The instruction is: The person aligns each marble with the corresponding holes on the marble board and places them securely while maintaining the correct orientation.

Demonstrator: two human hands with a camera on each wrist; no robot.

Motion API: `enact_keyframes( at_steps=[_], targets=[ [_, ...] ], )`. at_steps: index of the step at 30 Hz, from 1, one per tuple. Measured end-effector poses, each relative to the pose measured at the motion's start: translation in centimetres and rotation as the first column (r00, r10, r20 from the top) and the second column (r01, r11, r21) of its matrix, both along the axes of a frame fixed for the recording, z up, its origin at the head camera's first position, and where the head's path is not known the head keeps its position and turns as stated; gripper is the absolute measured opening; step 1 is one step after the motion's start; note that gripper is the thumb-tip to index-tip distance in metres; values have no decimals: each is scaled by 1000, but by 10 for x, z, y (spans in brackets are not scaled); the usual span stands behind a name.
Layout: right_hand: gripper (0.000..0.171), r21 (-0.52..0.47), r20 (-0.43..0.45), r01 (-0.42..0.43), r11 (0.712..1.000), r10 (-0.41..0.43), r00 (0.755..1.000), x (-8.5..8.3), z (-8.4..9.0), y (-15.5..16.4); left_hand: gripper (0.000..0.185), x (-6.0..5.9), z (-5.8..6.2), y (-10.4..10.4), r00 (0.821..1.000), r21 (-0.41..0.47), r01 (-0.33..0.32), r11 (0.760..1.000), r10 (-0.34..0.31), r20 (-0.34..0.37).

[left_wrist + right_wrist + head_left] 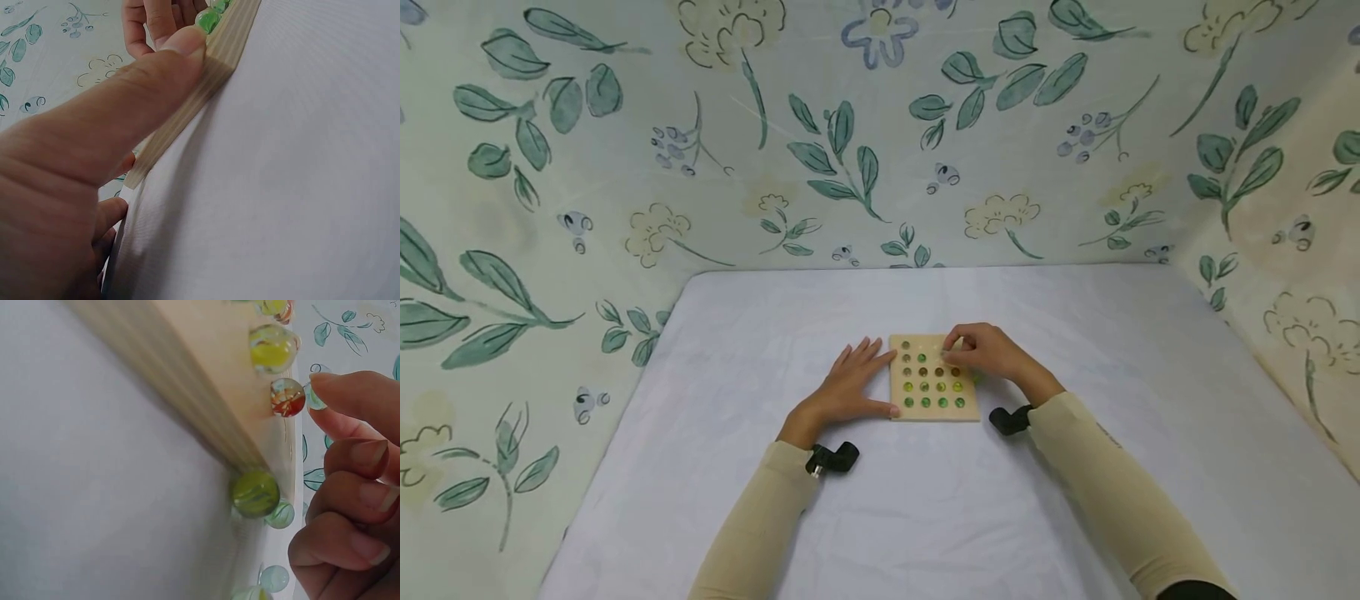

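A square wooden board [934, 416] lies on the table, with glass marbles seated on it in rows. Green marbles [926, 402] fill the row nearest me. Behind them run yellow marbles [925, 387], then reddish-brown ones [939, 372]. My left hand [841, 390] is spread at the board's left side, its thumb pressing the near corner and fingertips at the edge. Over the board's far right part, my right hand [992, 352] pinches a clear greenish marble [317, 400] between thumb and forefinger, close to a red-orange marble [287, 398]. Its other fingers are curled.
Loose marbles lie beside the board's right edge: an olive-green one [255, 492], a pale green one [279, 514] and a clear one [275, 578] farther off. A white cloth [895, 517] covers the table. Floral fabric [850, 167] hangs behind and at the sides.
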State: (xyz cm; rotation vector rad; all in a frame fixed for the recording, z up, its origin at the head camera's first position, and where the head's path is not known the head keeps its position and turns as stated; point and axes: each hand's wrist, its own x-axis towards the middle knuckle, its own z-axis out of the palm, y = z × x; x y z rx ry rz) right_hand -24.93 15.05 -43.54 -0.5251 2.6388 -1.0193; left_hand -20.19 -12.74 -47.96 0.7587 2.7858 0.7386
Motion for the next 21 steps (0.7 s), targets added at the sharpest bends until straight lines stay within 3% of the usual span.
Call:
enact_keyframes(
  at_steps=[21],
  targets=[
    [16,35,50,-3,999,2,999,-5,-4,-6,101,1,1,0,1000,15,4,1000,-4,0]
  ],
)
